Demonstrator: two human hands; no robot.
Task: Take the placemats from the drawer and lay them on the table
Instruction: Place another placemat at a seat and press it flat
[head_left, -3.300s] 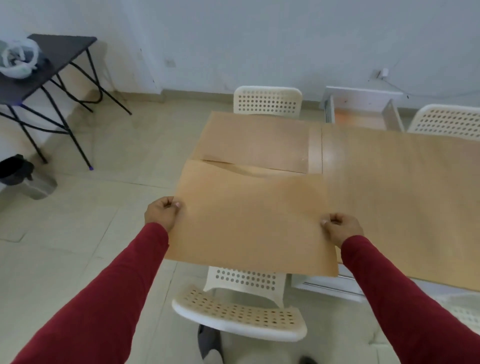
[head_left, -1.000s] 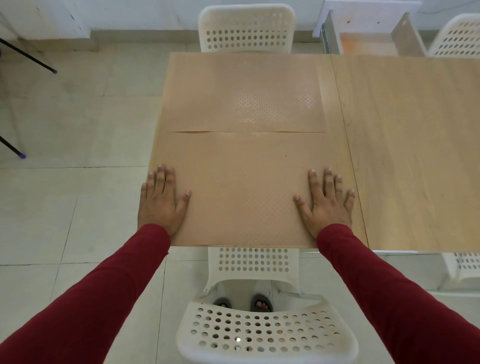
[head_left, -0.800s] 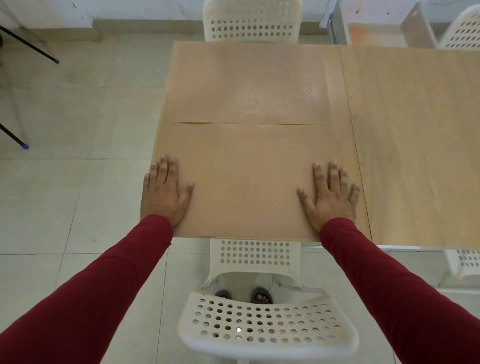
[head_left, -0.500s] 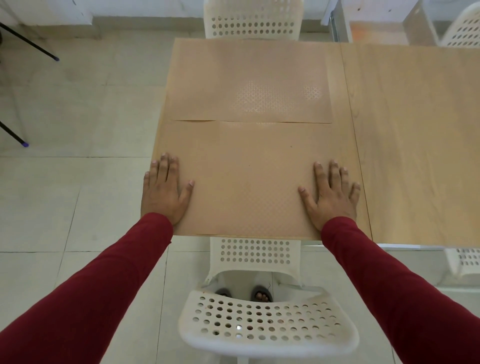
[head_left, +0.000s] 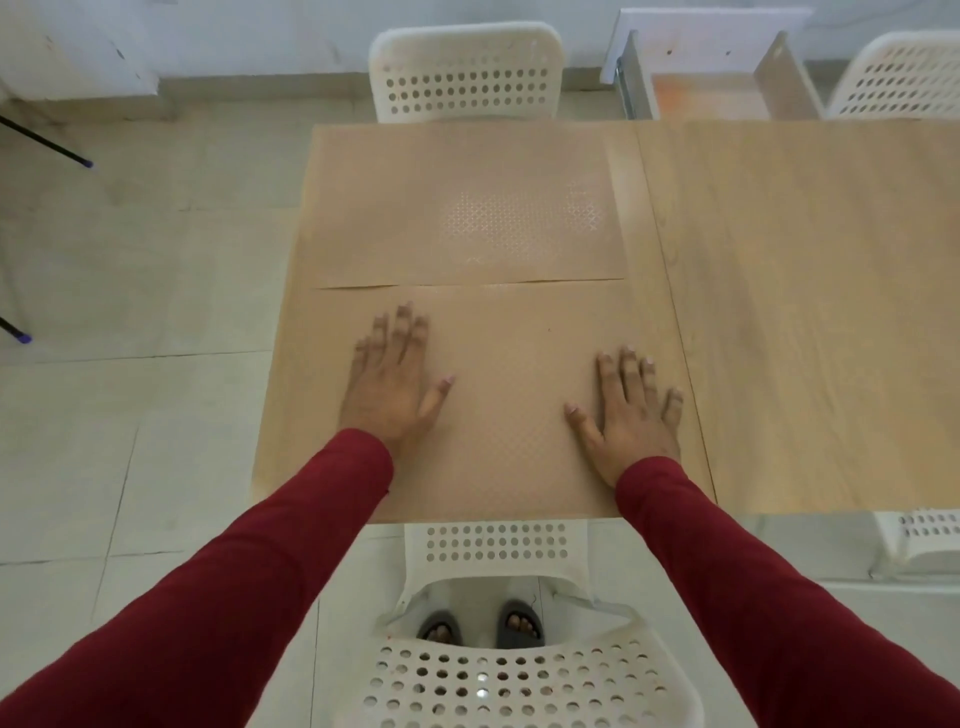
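Note:
Two tan placemats lie flat on the left end of the wooden table (head_left: 810, 312). The far placemat (head_left: 462, 202) reaches the table's far edge. The near placemat (head_left: 498, 374) butts against it and reaches the near edge. My left hand (head_left: 392, 387) rests flat on the near placemat, fingers spread, left of its middle. My right hand (head_left: 631, 413) lies flat near the mat's right edge, fingers apart. Neither hand holds anything. The open drawer (head_left: 711, 83) shows beyond the table at the back right.
A white perforated chair (head_left: 519, 675) stands right below me at the table's near edge, my feet under it. Another white chair (head_left: 465, 73) faces it across the table, a third (head_left: 898, 78) is at the back right. Black table legs (head_left: 47, 145) cross the tiled floor at left.
Earlier I held the placemat in the air by both sides; it now lies flat. In the last half second my left hand slid right and forward onto the mat.

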